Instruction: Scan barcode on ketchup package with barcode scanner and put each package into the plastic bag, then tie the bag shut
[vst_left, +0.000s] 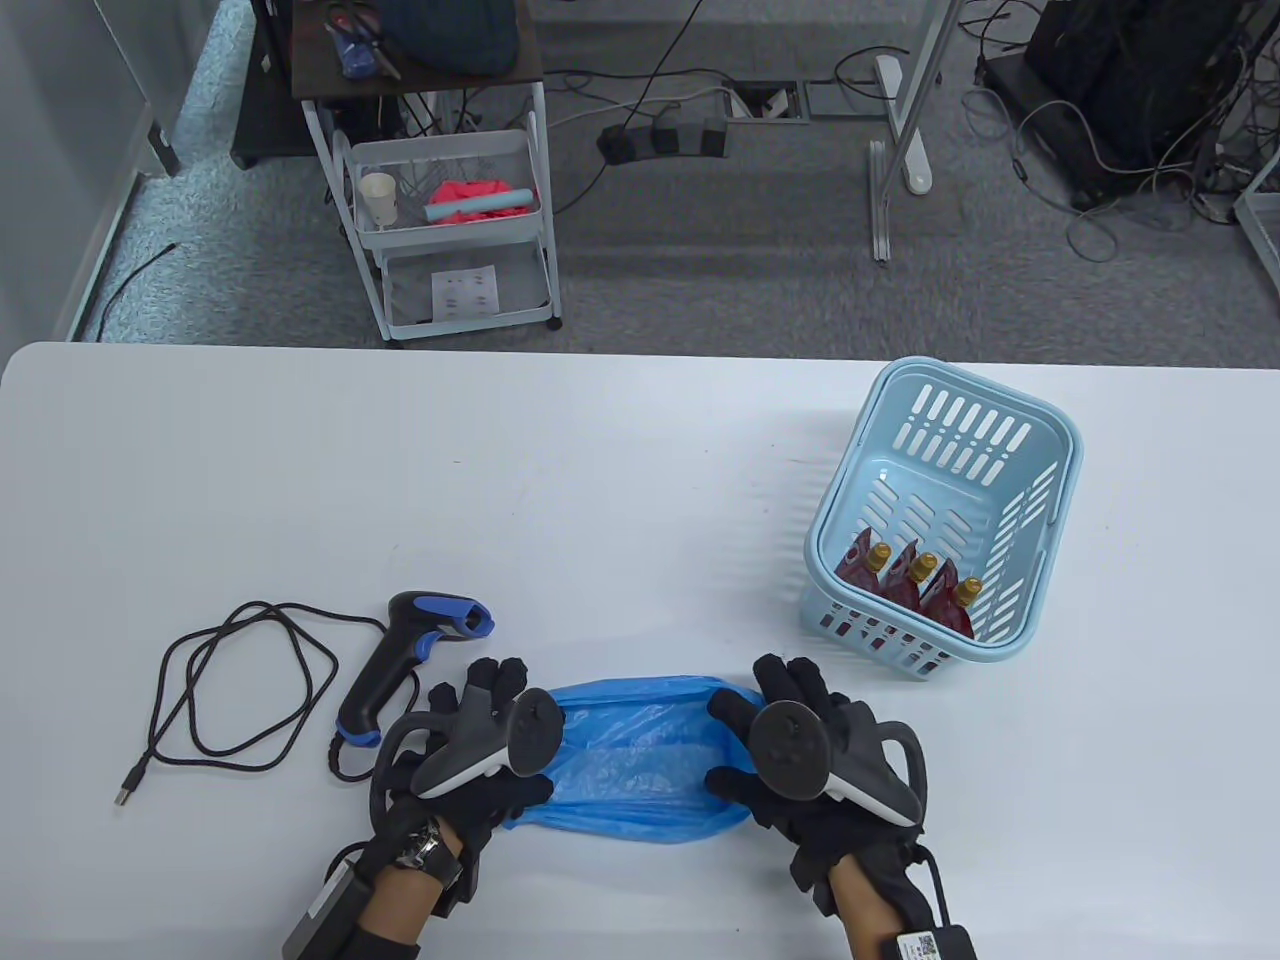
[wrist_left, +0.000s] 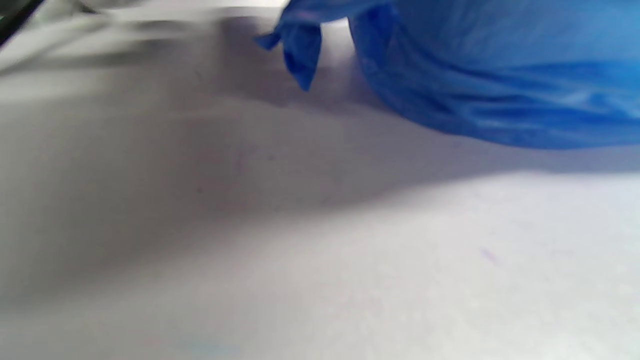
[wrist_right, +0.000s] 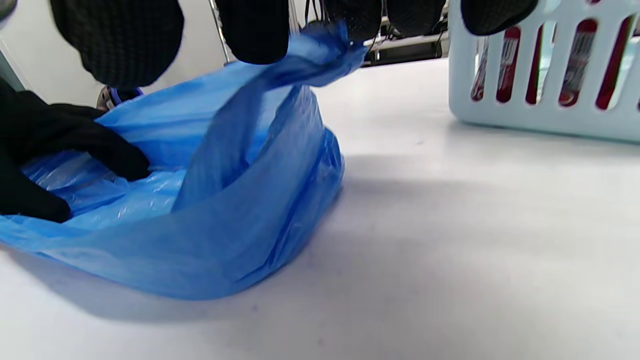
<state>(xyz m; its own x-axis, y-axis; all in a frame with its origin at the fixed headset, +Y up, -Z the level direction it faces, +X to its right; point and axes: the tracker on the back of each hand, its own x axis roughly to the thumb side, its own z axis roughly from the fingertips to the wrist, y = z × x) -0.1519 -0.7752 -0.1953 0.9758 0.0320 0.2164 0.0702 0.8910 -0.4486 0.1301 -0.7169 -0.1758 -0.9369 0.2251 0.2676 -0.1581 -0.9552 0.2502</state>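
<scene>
Table view: a white table (vst_left: 600, 470) fills the frame, with a pale blue basket (vst_left: 1040, 440) near its right side holding three red ketchup packages (vst_left: 905, 580) with gold caps, none yet scanned or bagged as far as can be judged. Near the front edge lies the blue plastic bag (vst_left: 640, 770), stretched flat between two gloved hands. To its left rests the black-and-blue barcode scanner (vst_left: 400, 660), untouched, its cable (vst_left: 240, 680) looped loosely on the tabletop.

At the bag's right end, the right hand (vst_left: 810, 760) holds the film; the right wrist view shows its fingertips (wrist_right: 255, 30) pinching a gathered blue handle while the thumb presses into the mouth. At the bag's left end is the left hand (vst_left: 480, 740), but its tracker hides the fingers' contact, and the left wrist view shows only blue film and table, so whether it actually grips cannot be told.

The step appears to be opening the bag before any scanning. Thin film could slip from the pinch or cling shut, leaving no usable mouth. A hard pull apart could tear it. The scanner's cable, lying close to the left wrist, could snag and drag the scanner.
</scene>
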